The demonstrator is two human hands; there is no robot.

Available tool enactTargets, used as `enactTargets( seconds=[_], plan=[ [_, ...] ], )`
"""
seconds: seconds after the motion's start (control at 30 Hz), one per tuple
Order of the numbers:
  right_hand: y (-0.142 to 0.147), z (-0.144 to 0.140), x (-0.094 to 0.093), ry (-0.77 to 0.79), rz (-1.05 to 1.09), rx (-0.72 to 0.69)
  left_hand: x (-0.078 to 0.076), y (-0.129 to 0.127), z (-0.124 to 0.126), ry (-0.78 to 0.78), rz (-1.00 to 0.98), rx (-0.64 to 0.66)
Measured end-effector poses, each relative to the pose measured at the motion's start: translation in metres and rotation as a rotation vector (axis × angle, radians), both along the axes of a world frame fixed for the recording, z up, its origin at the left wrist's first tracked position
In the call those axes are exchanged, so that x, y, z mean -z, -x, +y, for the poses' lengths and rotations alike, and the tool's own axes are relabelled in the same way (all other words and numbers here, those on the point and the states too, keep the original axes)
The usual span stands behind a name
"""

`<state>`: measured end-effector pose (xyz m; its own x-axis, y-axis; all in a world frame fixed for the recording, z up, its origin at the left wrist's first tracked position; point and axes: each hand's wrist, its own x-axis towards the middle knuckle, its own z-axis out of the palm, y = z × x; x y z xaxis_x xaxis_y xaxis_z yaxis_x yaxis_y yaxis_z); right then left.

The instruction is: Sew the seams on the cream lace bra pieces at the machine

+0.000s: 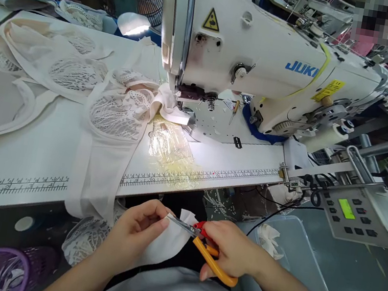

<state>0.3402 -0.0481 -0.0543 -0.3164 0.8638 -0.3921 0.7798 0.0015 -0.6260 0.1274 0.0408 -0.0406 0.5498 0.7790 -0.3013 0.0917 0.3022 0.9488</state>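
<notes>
While right hand grips scissors, left hand pinches white fabric, blades touching it.

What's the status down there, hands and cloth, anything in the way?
Left hand pinching white fabric piece. Right hand in grip on orange snips, blades at the fabric's top edge. Nothing between hands; sewing machine and lace garments up on the table.

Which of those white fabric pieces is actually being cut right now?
The small plain white piece pinched in the left hand, scissors at its edge; the lace pieces lie on the table.
</notes>
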Motion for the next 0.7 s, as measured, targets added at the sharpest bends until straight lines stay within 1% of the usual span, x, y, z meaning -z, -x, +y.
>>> enactTargets(
  seconds=[0.2,0.33,0.43,0.5,0.6,0.7],
  plan=[
    [-0.002,0.0,-0.001,0.046,0.012,0.032,0.002,0.0,-0.001,0.018,0.004,0.022],
    [-0.003,-0.001,0.002,0.068,0.019,0.064,0.002,0.0,-0.001,0.037,0.034,0.039],
    [-0.006,-0.004,0.004,0.051,0.081,0.087,0.002,0.0,0.0,0.047,0.045,0.043],
    [-0.01,-0.004,0.003,0.014,0.158,0.13,0.001,0.0,0.001,0.054,0.039,0.032],
    [-0.017,-0.001,-0.002,-0.105,0.249,0.236,-0.001,0.0,0.001,0.07,0.035,-0.018],
    [-0.02,0.009,-0.014,-0.233,0.196,0.302,-0.003,0.002,-0.002,0.065,0.075,-0.01]
  ],
)
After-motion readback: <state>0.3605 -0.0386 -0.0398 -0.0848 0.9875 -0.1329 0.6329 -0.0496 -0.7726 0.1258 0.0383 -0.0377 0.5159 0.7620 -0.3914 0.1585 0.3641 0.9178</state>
